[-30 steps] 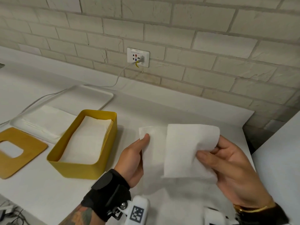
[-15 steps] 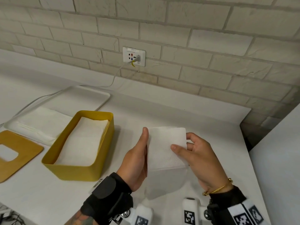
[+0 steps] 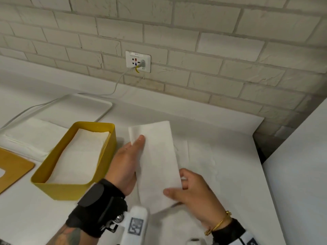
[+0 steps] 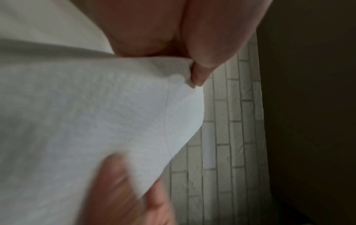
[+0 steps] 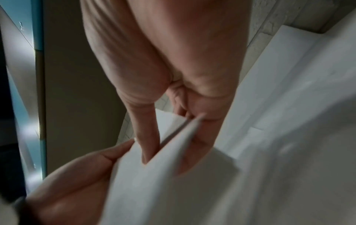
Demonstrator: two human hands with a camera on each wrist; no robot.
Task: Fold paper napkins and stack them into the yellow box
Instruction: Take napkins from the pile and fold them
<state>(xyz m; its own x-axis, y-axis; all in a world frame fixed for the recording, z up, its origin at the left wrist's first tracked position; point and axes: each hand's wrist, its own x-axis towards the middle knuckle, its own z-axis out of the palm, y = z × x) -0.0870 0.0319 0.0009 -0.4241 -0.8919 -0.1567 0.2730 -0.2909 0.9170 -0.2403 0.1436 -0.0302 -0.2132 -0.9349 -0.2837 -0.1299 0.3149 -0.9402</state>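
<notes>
Standing off to the side, so here's the layout: big white counter (image 3: 230, 156) fills most of the frame, brick wall (image 3: 194, 41) across the top with an outlet (image 3: 138, 61) upper middle and a cord (image 3: 113, 89) trailing down-left. White tray (image 3: 99, 105) sits at middle left with a pile of flat napkins (image 3: 30, 137) on its near end. Just right of that pile is the yellow box (image 3: 70, 190), already holding a stack of folded napkins (image 3: 81, 152). Its tan lid (image 3: 14, 167) lies at the far left edge.

Center frame, a folded napkin (image 3: 157, 167) is held up as a long narrow strip between both hands, with another unfolded sheet (image 3: 201, 156) flat on the counter under it. Left hand (image 3: 125, 165) pinches the strip's upper left edge, thumb on top. Right hand (image 3: 192, 193) pinches the lower right corner, thumb over the paper and fingers (image 5: 200, 141) behind it. Wrist views are blurry, mostly just paper and skin.
</notes>
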